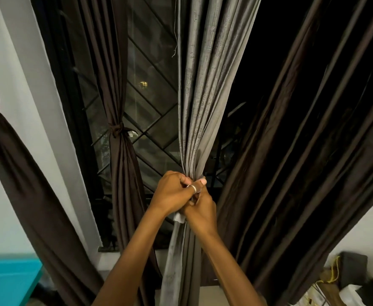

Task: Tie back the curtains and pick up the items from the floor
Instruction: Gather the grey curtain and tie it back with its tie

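A grey curtain (203, 89) hangs in the middle of the window, bunched into a narrow bundle at waist height. My left hand (172, 191) grips that bundle from the left, with a ring on one finger. Just below and to the right, my right hand (199, 214) holds the same gathered cloth, and a small white tag (179, 217) shows between the two hands. A dark brown curtain (120, 89) to the left is tied with a knotted band (117, 129). Another brown curtain (2, 140) at the far left is also tied.
A wide dark brown curtain (309, 140) hangs loose on the right. Behind the curtains is a window with a diagonal metal grille (152, 85). A turquoise surface (6, 281) sits at bottom left. Boxes and cluttered items (348, 281) lie at bottom right.
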